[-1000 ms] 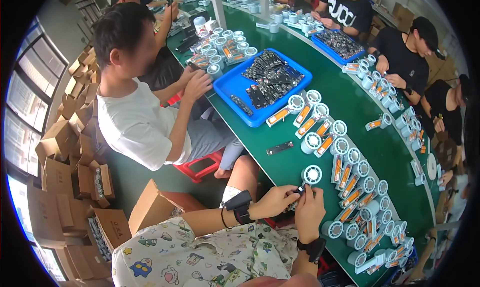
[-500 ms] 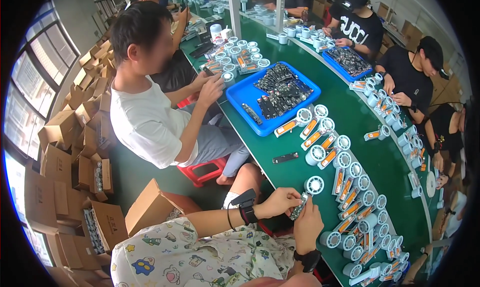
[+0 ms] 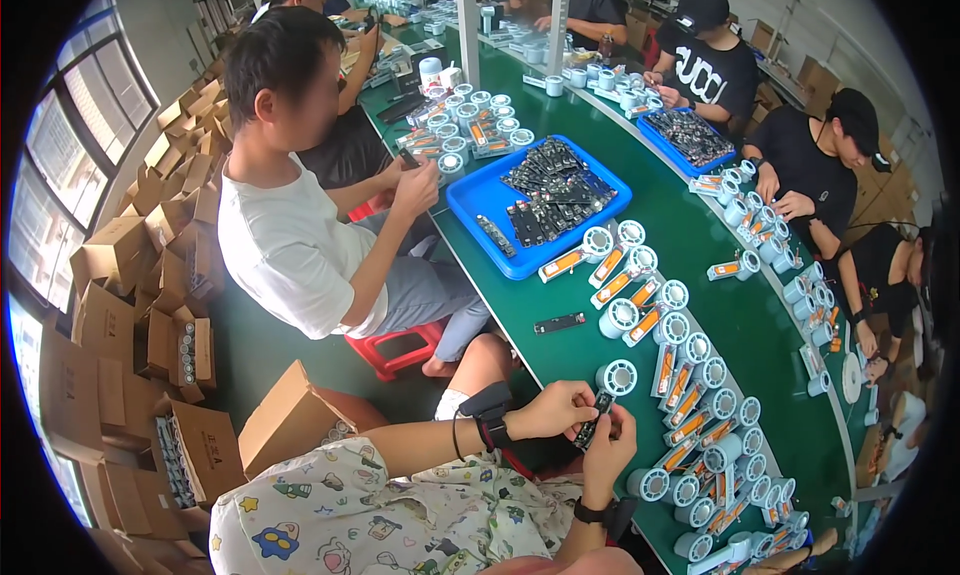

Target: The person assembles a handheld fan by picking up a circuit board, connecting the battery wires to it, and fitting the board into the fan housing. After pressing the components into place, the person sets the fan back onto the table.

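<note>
The person's left hand (image 3: 562, 408) and right hand (image 3: 612, 443) have their fingers closed on one narrow circuit board (image 3: 588, 431), the left pinching its upper end, the right wrapping its side; the board is held in the air about the near left edge of the green surface (image 3: 520, 295). If the pinch loosened, the board could slip past that edge toward the lap or floor, since little of the surface seems to lie beneath it. A careless push of the knuckles might also tip the round-headed housing (image 3: 620, 377) just beyond the fingertips, and hard squeezing could harm exposed parts on the board. Counted, there are two hands, one held board, and one loose board (image 3: 560, 323) lying nearer the left edge, well apart from the hands. Two blue trays show: the nearer tray (image 3: 480, 205), against the left edge, has one board (image 3: 495, 235) set apart from a heap (image 3: 560, 190) too overlapped to count; the farther tray (image 3: 690, 170) holds another such heap. The pale housings (image 3: 680, 395) along the right crowd together too closely for a sure number.
</note>
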{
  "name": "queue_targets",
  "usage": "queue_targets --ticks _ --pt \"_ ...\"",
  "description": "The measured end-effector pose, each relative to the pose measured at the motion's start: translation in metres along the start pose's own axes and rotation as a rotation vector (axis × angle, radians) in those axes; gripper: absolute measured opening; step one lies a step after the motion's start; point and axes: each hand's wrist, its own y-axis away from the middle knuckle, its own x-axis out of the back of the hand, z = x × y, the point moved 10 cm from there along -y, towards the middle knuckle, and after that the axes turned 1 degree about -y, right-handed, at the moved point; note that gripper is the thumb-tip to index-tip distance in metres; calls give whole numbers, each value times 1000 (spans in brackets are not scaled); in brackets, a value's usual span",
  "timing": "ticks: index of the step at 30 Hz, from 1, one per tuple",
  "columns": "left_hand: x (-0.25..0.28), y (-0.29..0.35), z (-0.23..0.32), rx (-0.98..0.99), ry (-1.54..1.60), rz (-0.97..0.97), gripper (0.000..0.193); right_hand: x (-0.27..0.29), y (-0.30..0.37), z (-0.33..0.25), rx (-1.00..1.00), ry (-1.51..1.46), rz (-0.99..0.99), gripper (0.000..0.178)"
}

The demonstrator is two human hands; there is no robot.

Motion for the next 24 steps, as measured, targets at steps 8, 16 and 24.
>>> queue_targets --ticks 8,16,24 --pt "-3 1 3 -9 43 56 20 1 0 6 10 30 27 19" --pt "1 -7 -1 25 -70 38 24 -2 -3 -6 -9 103 16 19" --pt "10 -10 12 49 -291 -63 32 -13 -16 -26 1 424 -328 34"
